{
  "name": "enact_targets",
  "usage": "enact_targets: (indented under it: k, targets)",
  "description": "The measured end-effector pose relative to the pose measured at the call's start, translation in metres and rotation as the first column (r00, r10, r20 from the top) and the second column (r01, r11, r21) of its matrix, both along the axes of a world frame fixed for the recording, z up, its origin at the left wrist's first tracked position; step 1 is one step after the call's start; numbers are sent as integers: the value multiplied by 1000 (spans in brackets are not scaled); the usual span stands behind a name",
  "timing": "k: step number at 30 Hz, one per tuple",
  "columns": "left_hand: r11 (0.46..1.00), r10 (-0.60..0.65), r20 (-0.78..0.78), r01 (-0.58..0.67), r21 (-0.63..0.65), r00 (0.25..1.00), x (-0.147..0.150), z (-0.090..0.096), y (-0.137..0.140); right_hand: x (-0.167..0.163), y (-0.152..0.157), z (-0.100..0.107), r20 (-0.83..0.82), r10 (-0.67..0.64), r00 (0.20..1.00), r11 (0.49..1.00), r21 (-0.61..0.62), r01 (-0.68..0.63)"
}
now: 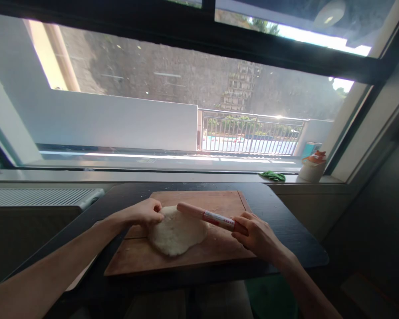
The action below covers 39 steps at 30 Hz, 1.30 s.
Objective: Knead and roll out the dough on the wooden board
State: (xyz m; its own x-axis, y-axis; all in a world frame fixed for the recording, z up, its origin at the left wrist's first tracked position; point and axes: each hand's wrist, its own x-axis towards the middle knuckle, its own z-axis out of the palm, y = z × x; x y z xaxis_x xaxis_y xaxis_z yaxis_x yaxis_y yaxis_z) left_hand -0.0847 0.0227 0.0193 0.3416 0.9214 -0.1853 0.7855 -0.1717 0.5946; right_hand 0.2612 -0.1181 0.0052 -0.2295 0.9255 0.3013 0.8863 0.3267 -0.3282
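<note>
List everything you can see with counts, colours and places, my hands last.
Table: 1, black, before the window
Board: 1, brown, on the table
Dough: 1, white, on the board
Rolling pin: 1, reddish, over the dough's upper right
Flat item: 1, pale, left of the board
Window: 1, dark frame, ahead
Sill: 1, pale, under the window
Cloth: 1, green, on the sill
Container: 1, white, right of the cloth
Railing: 1, grey, outside
Wall: 1, whitish, left of the railing
Slope: 1, greyish brown, outside
Radiator: 1, pale, left of the table
Unclear object: 1, green, under the table
Left hand: 1, at the dough's upper left
Right hand: 1, around the rolling pin's right end
</note>
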Motion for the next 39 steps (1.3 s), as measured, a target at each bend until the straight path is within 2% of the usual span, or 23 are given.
enact_targets:
  k: [2, 4, 5, 6, 8, 10, 13, 16, 20, 23, 25, 26, 30, 34, 36, 39]
  targets:
    - [985, 27, -131, -3, 173, 991, 5, 7, 5, -7, 2, 0, 20, 30, 999, 999, -23, -30]
    - [924, 73, -154, -9, 382, 985, 26, 10, 7, -17, 3, -2, 33, 44, 999, 999, -33, -43]
    - [895, 67, -170, 16, 447, 983, 41, 8, 7, -23, 2, -2, 40, 41, 998, 999, -29, -40]
    - [880, 37, -214, 70, 470, 976, 56, 5, 6, -28, 1, -3, 51, 26, 998, 1000, -18, -25]
    - [877, -54, -365, 219, 428, 930, 86, -4, 7, -37, -2, -5, 91, -39, 995, 999, 24, 37]
    - [885, -65, -383, 231, 404, 921, 109, -12, 12, -43, -5, -8, 137, -123, 983, 991, 75, 114]
    - [888, -17, -374, 186, 421, 927, 126, -15, 27, -47, -5, -14, 168, -212, 963, 973, 132, 191]
    - [875, 35, -362, 146, 461, 931, 126, -13, 32, -52, -5, -21, 165, -266, 950, 957, 167, 238]
    - [851, 20, -376, 182, 493, 926, 101, -24, 10, -65, -17, -28, 152, -303, 941, 938, 222, 266]
    - [778, -44, -386, 274, 565, 921, 76, -34, -10, -71, -26, -31, 138, -315, 939, 930, 241, 276]
    - [735, -70, -407, 323, 597, 911, 70, -35, -14, -71, -25, -29, 139, -321, 937, 930, 235, 283]
    - [740, -76, -427, 338, 581, 901, 71, -33, -12, -70, -21, -27, 146, -324, 935, 931, 225, 288]
    - [830, -96, -494, 343, 440, 864, 97, -16, 13, -55, 11, -15, 197, -361, 911, 929, 162, 333]
    - [853, -63, -482, 297, 429, 874, 121, -5, 40, -43, 38, -5, 232, -365, 902, 931, 110, 349]
    - [864, -47, -473, 273, 423, 880, 122, -7, 42, -44, 38, -4, 219, -361, 906, 932, 100, 348]
    - [880, -34, -468, 249, 405, 883, 108, -15, 31, -54, 24, -10, 174, -388, 905, 921, 114, 373]
